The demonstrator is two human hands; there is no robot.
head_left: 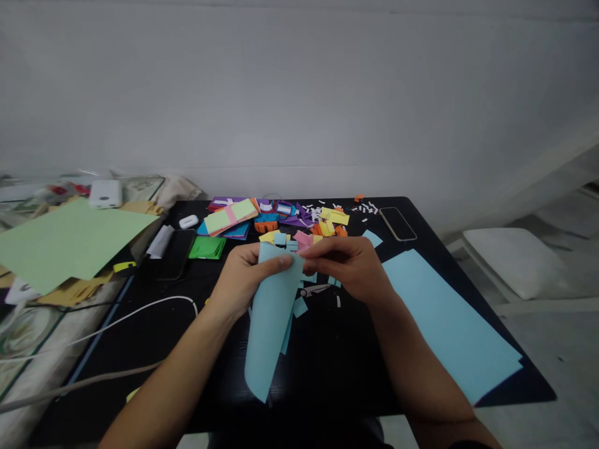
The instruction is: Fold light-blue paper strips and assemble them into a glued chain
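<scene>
My left hand (246, 277) pinches the top of a long light blue paper strip (270, 324) that hangs and curls down toward me over the black table (327, 368). Close beside it, my right hand (349, 265) has its fingers curled and pinched at the strip's upper right edge. Both hands are above the middle of the table. Small blue offcuts (299, 307) and a pair of scissors (314, 290) lie under and between the hands.
A large light blue sheet (449, 318) lies at the right. Coloured paper pieces (281, 218) are heaped at the back, with a phone (397, 223) to the right. At left lie a green sheet (70, 240), an earbuds case (188, 221), a white cable (140, 312) and another phone (176, 254).
</scene>
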